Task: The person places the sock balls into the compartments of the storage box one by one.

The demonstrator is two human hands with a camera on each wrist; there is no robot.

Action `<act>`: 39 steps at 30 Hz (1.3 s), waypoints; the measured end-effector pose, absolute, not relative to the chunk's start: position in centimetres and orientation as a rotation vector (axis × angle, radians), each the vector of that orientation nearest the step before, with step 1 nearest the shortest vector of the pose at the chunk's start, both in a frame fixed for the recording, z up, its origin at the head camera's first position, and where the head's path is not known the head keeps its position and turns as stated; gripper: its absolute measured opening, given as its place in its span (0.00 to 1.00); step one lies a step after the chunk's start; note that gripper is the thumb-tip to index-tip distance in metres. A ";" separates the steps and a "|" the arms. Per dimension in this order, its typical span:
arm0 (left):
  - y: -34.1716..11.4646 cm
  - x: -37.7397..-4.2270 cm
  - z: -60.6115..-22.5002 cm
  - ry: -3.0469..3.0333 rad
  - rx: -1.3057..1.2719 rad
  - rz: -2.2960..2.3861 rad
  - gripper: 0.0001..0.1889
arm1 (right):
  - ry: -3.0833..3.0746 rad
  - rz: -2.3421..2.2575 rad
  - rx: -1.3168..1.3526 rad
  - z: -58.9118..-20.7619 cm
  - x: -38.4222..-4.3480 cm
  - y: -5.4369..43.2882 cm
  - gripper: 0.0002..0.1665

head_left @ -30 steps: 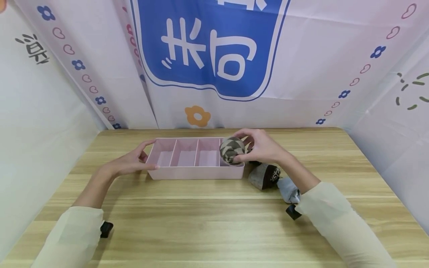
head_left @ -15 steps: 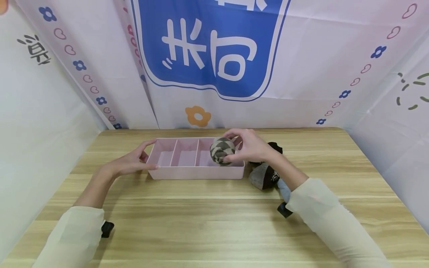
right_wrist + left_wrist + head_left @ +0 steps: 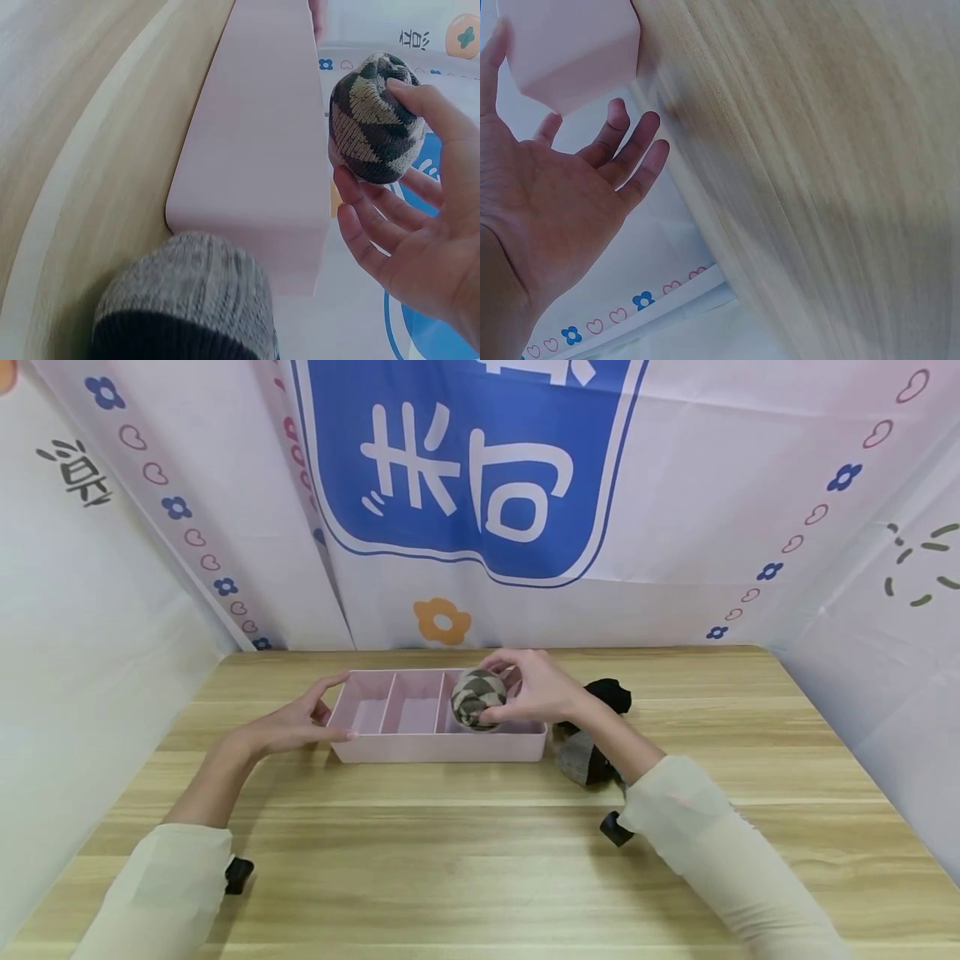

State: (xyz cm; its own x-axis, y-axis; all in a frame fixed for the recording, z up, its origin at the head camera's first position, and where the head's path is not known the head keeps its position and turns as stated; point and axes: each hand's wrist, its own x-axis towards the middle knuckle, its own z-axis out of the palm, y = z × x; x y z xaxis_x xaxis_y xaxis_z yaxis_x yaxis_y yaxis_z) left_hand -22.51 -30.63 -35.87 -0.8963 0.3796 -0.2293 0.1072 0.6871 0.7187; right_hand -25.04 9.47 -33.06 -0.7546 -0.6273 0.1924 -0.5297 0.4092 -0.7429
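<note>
A pink divided box (image 3: 442, 747) sits on the table, its compartments facing up. My left hand (image 3: 292, 724) grips the box's left end, thumb at the front corner and index finger at the back one; its other fingers hang off the box in the left wrist view. My right hand (image 3: 534, 687) pinches a rolled-up pair of socks (image 3: 477, 699) with a brown and beige diamond pattern. In the head view this roll overlaps the third compartment and hides part of the right end. The right wrist view shows the roll (image 3: 375, 120) between thumb and fingertips, level with the box's rim.
Right of the box lie a grey and black rolled sock (image 3: 581, 758) and a black one (image 3: 609, 695), partly behind the right forearm. The wooden table (image 3: 420, 860) ends at a printed curtain (image 3: 660, 593) behind and at the sides. Each sleeve has a black device at the wrist.
My right hand has moved left with the rolled socks, from over the box's right end to over the third compartment. The light blue sock is now covered by the right arm. The left hand stays put.
</note>
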 end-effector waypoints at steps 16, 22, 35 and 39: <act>-30.7 -22.6 -36.1 2.554 0.394 1.056 0.56 | 2.514 -1.273 -1.067 -32.7 -25.1 7.0 0.36; -30.7 -22.5 -36.0 2.549 0.392 1.052 0.56 | 2.486 -1.297 -1.036 -32.7 -25.1 5.6 0.38; -30.7 -22.5 -36.1 2.523 0.381 1.067 0.56 | 2.469 -1.341 -1.011 -33.2 -25.2 3.5 0.37; -30.7 -22.6 -36.1 2.514 0.383 1.073 0.57 | 2.466 -1.344 -1.028 -33.4 -25.3 2.8 0.37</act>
